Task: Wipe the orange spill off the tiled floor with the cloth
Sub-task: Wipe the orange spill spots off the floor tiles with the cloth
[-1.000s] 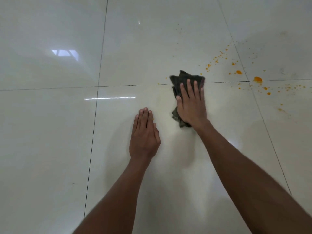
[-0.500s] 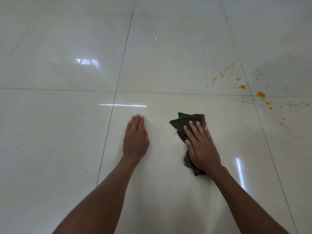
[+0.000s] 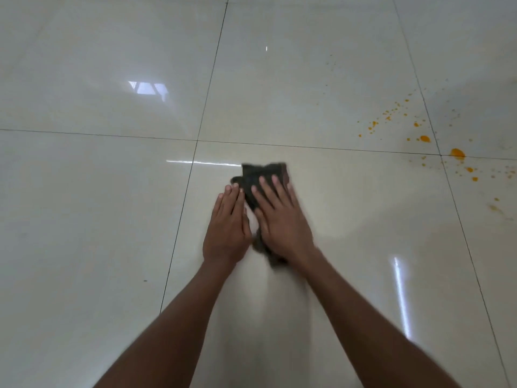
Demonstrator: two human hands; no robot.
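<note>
The glossy pale tiled floor (image 3: 98,219) carries a dark cloth (image 3: 258,177) at centre frame under two flat hands, with the orange spill (image 3: 457,153) spattered across tiles at the right edge.

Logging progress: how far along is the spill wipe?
Done: the tile around the hands shows no orange. In hand: the right hand presses the dark cloth flat on the floor; the left hand lies flat beside it. Left: the orange spill and scattered droplets, far right, apart from the cloth, untouched.
</note>
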